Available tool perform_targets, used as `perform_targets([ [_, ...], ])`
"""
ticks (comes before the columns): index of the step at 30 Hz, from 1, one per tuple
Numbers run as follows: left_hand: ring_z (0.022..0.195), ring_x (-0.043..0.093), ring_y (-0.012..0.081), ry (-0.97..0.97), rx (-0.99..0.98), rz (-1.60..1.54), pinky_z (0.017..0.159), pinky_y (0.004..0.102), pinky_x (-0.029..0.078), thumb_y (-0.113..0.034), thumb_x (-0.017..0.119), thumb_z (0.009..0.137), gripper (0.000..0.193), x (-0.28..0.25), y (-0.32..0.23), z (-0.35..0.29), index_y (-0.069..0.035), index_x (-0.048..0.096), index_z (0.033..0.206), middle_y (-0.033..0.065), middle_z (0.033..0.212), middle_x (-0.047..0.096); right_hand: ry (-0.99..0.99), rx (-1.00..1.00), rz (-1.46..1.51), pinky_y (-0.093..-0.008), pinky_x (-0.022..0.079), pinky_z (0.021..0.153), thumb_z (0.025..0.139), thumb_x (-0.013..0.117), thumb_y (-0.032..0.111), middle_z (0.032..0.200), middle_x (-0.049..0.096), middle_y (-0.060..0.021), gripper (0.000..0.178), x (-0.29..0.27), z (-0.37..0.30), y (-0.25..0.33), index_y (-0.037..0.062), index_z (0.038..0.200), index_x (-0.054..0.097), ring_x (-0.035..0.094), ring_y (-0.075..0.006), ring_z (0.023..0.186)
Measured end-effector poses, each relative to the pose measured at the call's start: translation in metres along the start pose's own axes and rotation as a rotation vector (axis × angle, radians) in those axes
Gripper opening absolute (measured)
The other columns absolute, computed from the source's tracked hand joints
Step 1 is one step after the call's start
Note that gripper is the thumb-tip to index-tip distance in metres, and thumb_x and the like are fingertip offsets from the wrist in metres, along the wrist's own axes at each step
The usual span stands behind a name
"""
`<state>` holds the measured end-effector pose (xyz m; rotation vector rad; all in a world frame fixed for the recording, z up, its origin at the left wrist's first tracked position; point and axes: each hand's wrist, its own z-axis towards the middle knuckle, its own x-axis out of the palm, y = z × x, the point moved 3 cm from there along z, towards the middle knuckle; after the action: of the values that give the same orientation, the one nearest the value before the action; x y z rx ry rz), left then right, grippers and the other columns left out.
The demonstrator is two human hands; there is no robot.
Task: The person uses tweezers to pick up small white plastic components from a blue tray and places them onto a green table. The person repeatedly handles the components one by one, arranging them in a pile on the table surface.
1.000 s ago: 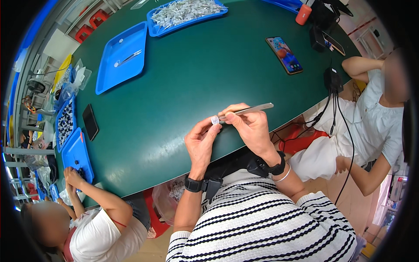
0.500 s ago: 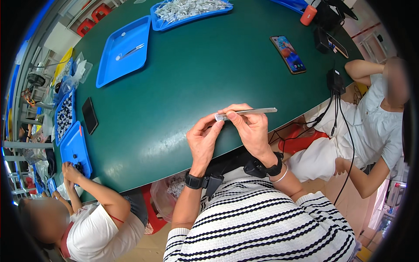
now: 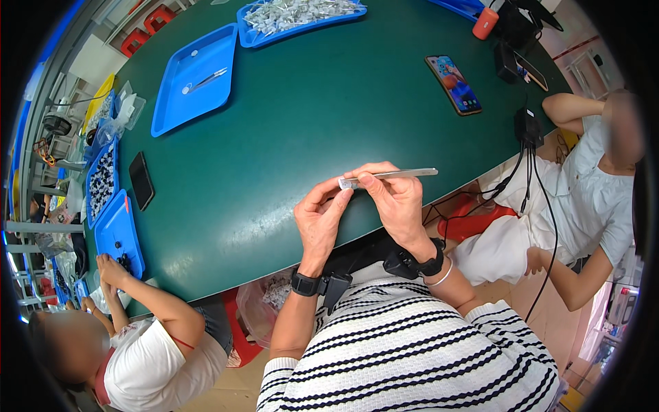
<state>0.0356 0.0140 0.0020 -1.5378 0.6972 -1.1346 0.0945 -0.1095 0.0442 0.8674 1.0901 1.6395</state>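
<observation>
Above the near part of the green table point(image 3: 295, 123), my two hands meet fingertip to fingertip. My left hand point(image 3: 320, 214) pinches a small whitish plastic part point(image 3: 345, 184) between thumb and fingers. In my right hand point(image 3: 395, 199) is a pair of metal tweezers point(image 3: 412, 174), gripped between thumb and fingers. Its blunt end sticks out to the right and its tips point left, at the whitish part. My fingers hide the tips, so I cannot tell whether they touch or enter the part.
A blue tray point(image 3: 185, 103) holds other tweezers and small round pieces; a second blue tray point(image 3: 257, 42) is heaped with white parts. Phones point(image 3: 453, 84) point(image 3: 141, 181) lie on the table. Co-workers sit left point(image 3: 158, 343) and right point(image 3: 570, 199). Black cables point(image 3: 530, 154) hang over the right edge.
Almost nothing differs. The tweezers and the fingers of my right hand have shifted very slightly; both hands keep their hold.
</observation>
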Motion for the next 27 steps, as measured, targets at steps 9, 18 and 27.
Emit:
perform_targets([
  [9, 0.091, 0.063, 0.0138, 0.003, -0.001, 0.010, 0.081, 0.0242, 0.052, 0.004, 0.065, 0.083, 0.024, 0.000, 0.000, 0.000, 0.003, 0.064, 0.107, 0.0093, 0.101, 0.066, 0.009, -0.020, -0.058, -0.0236, 0.047, 0.056, 0.090, 0.060, 0.007, 0.079, 0.068, -0.0064, 0.014, -0.001, 0.002, 0.003, -0.0051, 0.085, 0.066, 0.059, -0.0104, 0.064],
  [18, 0.091, 0.064, 0.0146, -0.004, 0.014, 0.019, 0.082, 0.0259, 0.052, 0.002, 0.066, 0.083, 0.024, 0.001, 0.001, -0.001, 0.003, 0.064, 0.107, 0.0098, 0.100, 0.066, 0.025, -0.051, -0.121, -0.0243, 0.046, 0.053, 0.088, 0.061, 0.006, 0.079, 0.068, -0.0065, 0.013, -0.001, 0.005, 0.005, -0.0051, 0.083, 0.065, 0.058, -0.0117, 0.059],
  [27, 0.090, 0.063, 0.0152, -0.004, 0.032, 0.085, 0.082, 0.0287, 0.052, -0.001, 0.065, 0.085, 0.021, 0.001, 0.001, -0.002, 0.003, 0.064, 0.106, 0.0092, 0.099, 0.066, 0.160, -0.135, -0.423, -0.0310, 0.047, 0.051, 0.084, 0.061, 0.006, 0.075, 0.065, -0.0089, 0.008, 0.003, 0.013, 0.024, -0.0013, 0.082, 0.063, 0.060, -0.0247, 0.058],
])
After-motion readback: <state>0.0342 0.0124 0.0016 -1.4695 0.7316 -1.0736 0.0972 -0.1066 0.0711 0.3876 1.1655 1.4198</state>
